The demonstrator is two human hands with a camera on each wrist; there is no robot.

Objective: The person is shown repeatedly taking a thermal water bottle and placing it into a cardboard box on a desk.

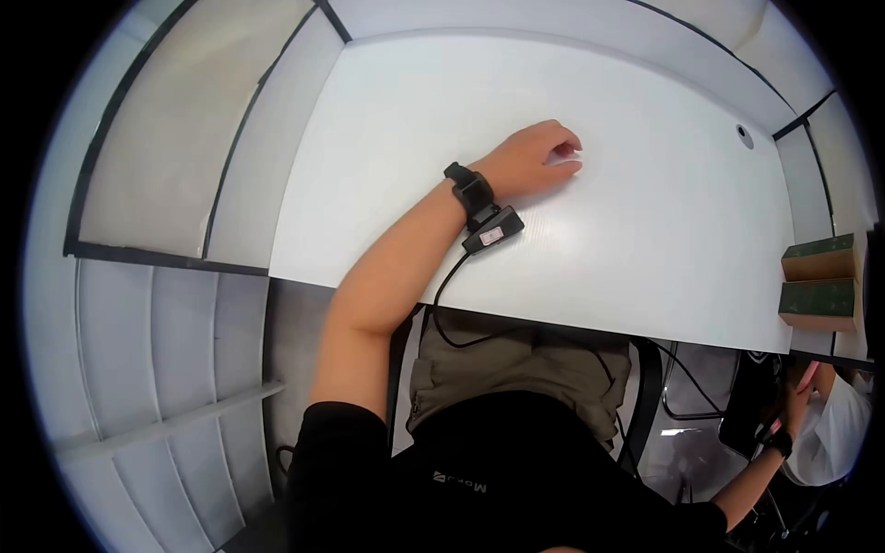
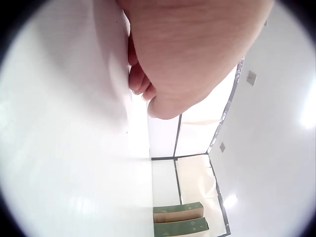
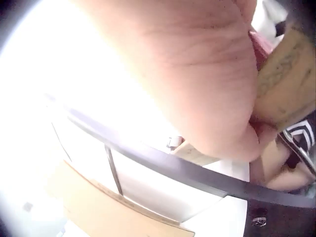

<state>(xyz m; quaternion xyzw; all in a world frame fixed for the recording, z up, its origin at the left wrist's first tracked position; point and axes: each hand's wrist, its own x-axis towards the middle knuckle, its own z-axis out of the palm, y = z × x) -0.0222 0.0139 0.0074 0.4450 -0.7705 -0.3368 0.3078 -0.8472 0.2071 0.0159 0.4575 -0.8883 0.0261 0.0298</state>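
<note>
My left hand (image 1: 535,161) rests on the white desk (image 1: 645,240), fingers loosely curled with nothing between them. Close up in the left wrist view, the palm side of the same hand (image 2: 182,54) stands along the desk surface, fingertips right at it. My right hand (image 1: 795,405) reaches off to the right, below desk level, beside another person in a white sleeve (image 1: 834,438). A thin pink object (image 1: 808,374) overlaps it there. In the right wrist view, the right hand (image 3: 197,79) lies against a dark-marked tan surface (image 3: 286,74); its fingers are mostly hidden, and I cannot tell what it holds.
Two green-topped boxes (image 1: 819,300) stand at the desk's right end. Pale partition panels (image 1: 184,120) surround the desk, with a round cable hole (image 1: 744,136) near the back right corner. A black cable (image 1: 452,276) runs from the left wrist camera over the front edge.
</note>
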